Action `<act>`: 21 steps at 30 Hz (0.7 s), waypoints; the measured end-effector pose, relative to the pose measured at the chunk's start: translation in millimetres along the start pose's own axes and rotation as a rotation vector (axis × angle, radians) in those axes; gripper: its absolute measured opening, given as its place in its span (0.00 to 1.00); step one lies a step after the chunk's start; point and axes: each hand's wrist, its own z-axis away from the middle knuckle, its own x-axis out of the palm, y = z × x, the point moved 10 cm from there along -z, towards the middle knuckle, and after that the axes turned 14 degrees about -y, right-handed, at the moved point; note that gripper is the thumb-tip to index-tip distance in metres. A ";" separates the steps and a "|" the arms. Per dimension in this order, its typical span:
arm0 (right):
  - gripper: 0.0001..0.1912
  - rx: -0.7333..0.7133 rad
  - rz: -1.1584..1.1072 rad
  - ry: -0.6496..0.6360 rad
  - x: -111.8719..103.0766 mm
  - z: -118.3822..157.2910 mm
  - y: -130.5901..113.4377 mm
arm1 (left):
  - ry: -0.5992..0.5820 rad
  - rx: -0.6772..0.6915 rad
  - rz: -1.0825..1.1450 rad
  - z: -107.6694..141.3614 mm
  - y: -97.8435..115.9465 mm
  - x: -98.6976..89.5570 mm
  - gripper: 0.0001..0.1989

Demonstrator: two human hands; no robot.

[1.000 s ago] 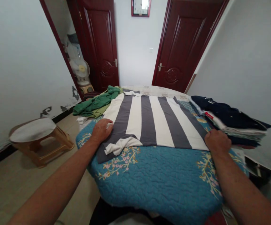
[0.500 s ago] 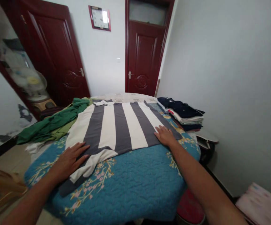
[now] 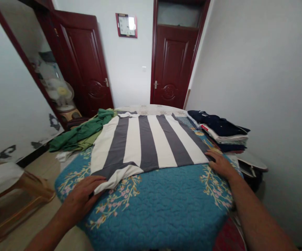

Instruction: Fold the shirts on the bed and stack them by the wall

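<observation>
A grey-and-white striped shirt [image 3: 151, 139] lies spread out on a blue quilted cover [image 3: 161, 205] with embroidered flowers. Its near left sleeve is bunched into a crumpled white fold. My left hand [image 3: 85, 193] is closed on the end of that sleeve, fingers on top and thumb at the near side. At the shirt's near right corner, my right hand [image 3: 220, 164] has its fingers and thumb closed around the grey edge. The cloth beneath both palms is hidden.
Rumpled green clothes [image 3: 85, 132] lie at the table's left side. A stack of folded clothes [image 3: 218, 129], navy on top, stands at the right. A wooden stool [image 3: 22, 188] is on the left floor, and a dark bag [image 3: 250, 170] sits beyond the right edge.
My left hand has gone from resting flat on the sleeve to gripping its end. My right hand has slid outward to the shirt's corner. The view has turned slightly left.
</observation>
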 end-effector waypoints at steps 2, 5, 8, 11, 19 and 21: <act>0.29 -0.058 0.019 0.024 5.5 0.1 8.7 | 0.000 0.020 0.025 -0.9 10.4 -7.5 0.18; 0.22 -0.138 0.041 0.099 2.7 -2.0 17.2 | 0.014 0.042 0.076 -1.4 17.7 -21.2 0.18; 0.18 -0.231 0.036 0.124 -4.3 -5.6 15.5 | 0.019 0.064 0.125 -1.8 21.9 -32.5 0.17; 0.17 -0.204 -0.002 0.135 -13.9 -11.5 21.3 | -0.015 0.062 0.164 -4.1 25.2 -40.1 0.16; 0.15 -0.067 -0.133 0.001 -47.6 -75.3 53.3 | -0.192 0.019 0.278 -43.4 19.2 -78.9 0.17; 0.15 -0.097 -0.169 -0.028 -67.4 -107.9 51.8 | -0.227 -0.019 0.313 -68.0 6.0 -97.9 0.17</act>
